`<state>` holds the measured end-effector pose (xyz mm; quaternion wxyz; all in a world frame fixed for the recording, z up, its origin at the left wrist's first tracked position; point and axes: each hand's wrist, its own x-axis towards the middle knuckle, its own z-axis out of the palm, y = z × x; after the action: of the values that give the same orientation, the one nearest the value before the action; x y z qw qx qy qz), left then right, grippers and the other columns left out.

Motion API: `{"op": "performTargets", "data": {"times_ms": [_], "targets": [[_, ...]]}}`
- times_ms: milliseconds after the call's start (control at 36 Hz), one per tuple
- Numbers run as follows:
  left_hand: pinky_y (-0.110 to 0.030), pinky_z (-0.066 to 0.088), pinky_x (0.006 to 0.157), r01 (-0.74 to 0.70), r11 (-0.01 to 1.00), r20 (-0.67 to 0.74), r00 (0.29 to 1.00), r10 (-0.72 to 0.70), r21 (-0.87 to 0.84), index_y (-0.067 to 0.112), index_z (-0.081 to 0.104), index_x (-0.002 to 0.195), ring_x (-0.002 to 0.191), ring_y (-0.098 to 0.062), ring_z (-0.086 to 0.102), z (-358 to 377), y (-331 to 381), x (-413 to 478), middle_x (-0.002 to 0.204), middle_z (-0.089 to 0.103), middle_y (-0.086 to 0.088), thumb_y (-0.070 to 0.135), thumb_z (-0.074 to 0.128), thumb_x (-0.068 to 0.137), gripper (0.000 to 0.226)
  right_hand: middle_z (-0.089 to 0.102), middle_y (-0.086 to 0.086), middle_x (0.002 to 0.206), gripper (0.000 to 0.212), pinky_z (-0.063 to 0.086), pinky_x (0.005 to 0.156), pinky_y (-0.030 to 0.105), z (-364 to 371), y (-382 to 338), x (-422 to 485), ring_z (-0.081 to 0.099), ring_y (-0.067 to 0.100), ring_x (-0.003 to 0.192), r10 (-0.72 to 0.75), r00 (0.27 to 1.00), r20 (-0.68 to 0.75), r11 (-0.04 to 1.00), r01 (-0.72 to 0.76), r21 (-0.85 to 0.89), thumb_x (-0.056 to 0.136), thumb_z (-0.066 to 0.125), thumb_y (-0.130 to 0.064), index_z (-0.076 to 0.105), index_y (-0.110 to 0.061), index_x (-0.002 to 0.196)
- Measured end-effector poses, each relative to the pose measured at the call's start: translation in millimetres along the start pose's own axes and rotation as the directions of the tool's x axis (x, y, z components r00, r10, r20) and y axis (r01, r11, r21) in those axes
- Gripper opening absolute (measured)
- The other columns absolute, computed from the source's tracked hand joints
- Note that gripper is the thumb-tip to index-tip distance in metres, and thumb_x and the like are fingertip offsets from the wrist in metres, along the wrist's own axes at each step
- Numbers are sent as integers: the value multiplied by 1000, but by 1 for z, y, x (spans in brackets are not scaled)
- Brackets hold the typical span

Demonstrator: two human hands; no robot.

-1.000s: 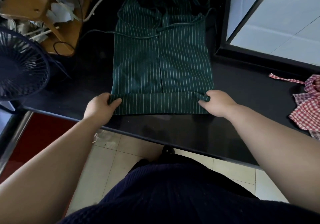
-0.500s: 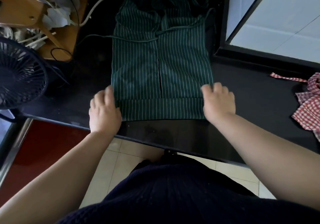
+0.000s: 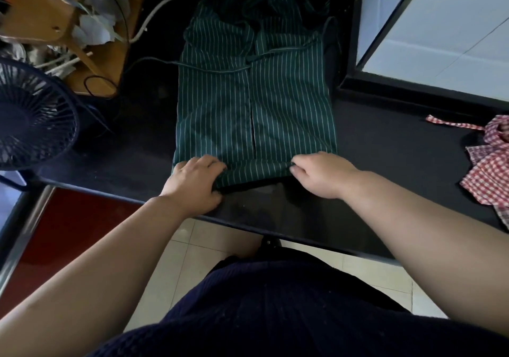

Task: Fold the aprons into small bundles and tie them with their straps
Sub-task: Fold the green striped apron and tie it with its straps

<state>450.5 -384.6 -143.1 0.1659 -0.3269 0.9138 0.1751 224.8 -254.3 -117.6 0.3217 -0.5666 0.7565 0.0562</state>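
Note:
A dark green apron with thin white stripes [image 3: 256,103] lies flat on the black counter [image 3: 385,147], both sides folded in to a centre seam. Its thin straps [image 3: 220,68] cross the upper part. The near hem is turned up into a narrow folded band [image 3: 256,170]. My left hand [image 3: 194,184] grips the left end of that band, fingers curled round it. My right hand [image 3: 321,174] pinches the right end of the band. The apron's far end is bunched and dark.
A red and white checked apron [image 3: 490,169] lies crumpled at the counter's right edge. A dark table fan [image 3: 30,117] stands at the left. A wooden rack with cables [image 3: 68,28] sits at the back left. A white wall corner [image 3: 429,26] juts in behind right.
Half a second ago both hands lay flat beside the folded hem. Now their fingers have curled round the band's two ends, and the band's near edge lifts slightly off the counter.

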Motion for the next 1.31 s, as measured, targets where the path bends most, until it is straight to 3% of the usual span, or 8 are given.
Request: {"op": "performTargets", "data": {"times_ms": [250, 444, 639, 750, 917, 1056, 1194, 1306], "targets": [[-33, 48, 82, 211, 921, 428, 902, -55, -327, 31, 65, 101, 91, -18, 62, -43, -42, 3, 102, 67, -1, 32, 60, 94, 9, 36, 5, 151, 53, 36, 102, 30, -16, 13, -4, 38, 24, 134, 181, 961, 210, 983, -180, -23, 98, 45, -27, 32, -14, 147], [-37, 52, 79, 455, 647, 156, 872, -465, -612, 15, 66, 104, 87, -26, 65, -10, -65, -7, 98, 68, -8, 35, 74, 82, 31, 56, 9, 122, 35, 39, 76, 28, 0, 32, 0, 54, 25, 103, 361, 929, 85, 914, -370, 163, 96, 53, -34, 54, -9, 121], [-41, 44, 88, 457, 764, -128, 815, -564, -456, 12, 49, 130, 114, -33, 49, 5, -36, -11, 125, 52, -16, 27, 69, 87, 49, 49, 9, 117, 49, 45, 77, 36, 12, 20, -1, 52, 26, 98, 539, 836, -105, 812, -482, 330, 88, 63, -20, 37, -11, 129], [-46, 27, 107, 134, 989, -284, 948, -145, -59, 27, 45, 142, 132, -31, 34, 10, -23, -14, 146, 40, -6, 1, 59, 85, 64, 41, 7, 136, 46, 23, 106, 44, 25, 9, -5, 36, 30, 125, 98, 936, -338, 939, -200, -281, 88, 51, -8, 47, -18, 133], [-47, -7, 118, 13, 996, -30, 999, -10, 85, 31, 24, 151, 147, -12, 15, 16, -14, -17, 159, 19, 8, 50, 38, 98, 59, 2, 5, 160, 82, 2, 119, 41, 39, 5, -7, 11, 26, 146, 33, 999, 7, 966, -30, -256, 90, 38, -66, 7, -23, 153], [-54, -12, 115, -22, 971, 53, 999, 10, 236, 28, 21, 151, 141, -16, 28, 4, -7, -15, 152, 26, 6, 72, 52, 79, 89, 27, -1, 155, 50, 22, 112, 40, 29, 0, -3, 32, 24, 138, 37, 994, -99, 977, -57, -206, 102, 28, -45, 31, -26, 147], [-35, 22, 114, 60, 997, 149, 987, -53, -41, 25, 48, 140, 128, -18, 47, -27, -13, -1, 140, 51, 2, 28, 56, 91, 49, 54, -2, 76, 32, 42, 67, 36, 2, -1, 0, 55, 24, 76, 34, 998, -50, 997, -31, 69, 101, 34, -41, 44, -25, 74], [-23, 42, 72, 225, 883, 333, 939, -85, -411, 18, 66, 110, 96, -16, 58, -49, -35, 2, 100, 64, 4, 37, 55, 96, 26, 55, -5, 91, 47, 45, 70, 33, -19, 5, 4, 54, 17, 83, 94, 992, 85, 992, -100, 72, 84, 52, -66, 53, -19, 93]]}}
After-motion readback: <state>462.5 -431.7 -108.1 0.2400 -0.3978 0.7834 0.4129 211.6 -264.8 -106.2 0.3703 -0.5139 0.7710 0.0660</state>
